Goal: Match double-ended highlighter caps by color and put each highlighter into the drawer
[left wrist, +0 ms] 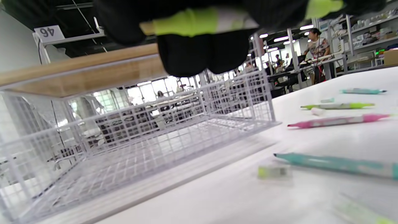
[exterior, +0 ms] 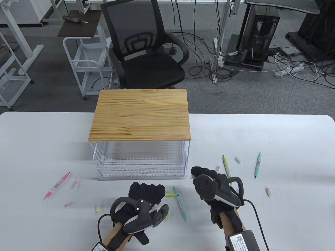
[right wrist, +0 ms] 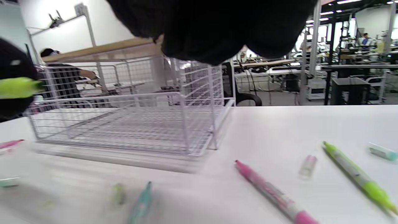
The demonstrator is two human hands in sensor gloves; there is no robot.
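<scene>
Left hand [exterior: 146, 194] grips a yellow-green highlighter [left wrist: 199, 21]; right hand [exterior: 206, 177] apparently empty.

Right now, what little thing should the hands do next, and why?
Probably bring the right hand to the lime cap or another loose lime one. The left hand grips a lime highlighter, whose caps I can't judge, while the right hand seems to hold nothing. The wire drawer looks bare, so capping likely comes before dropping it in.
</scene>
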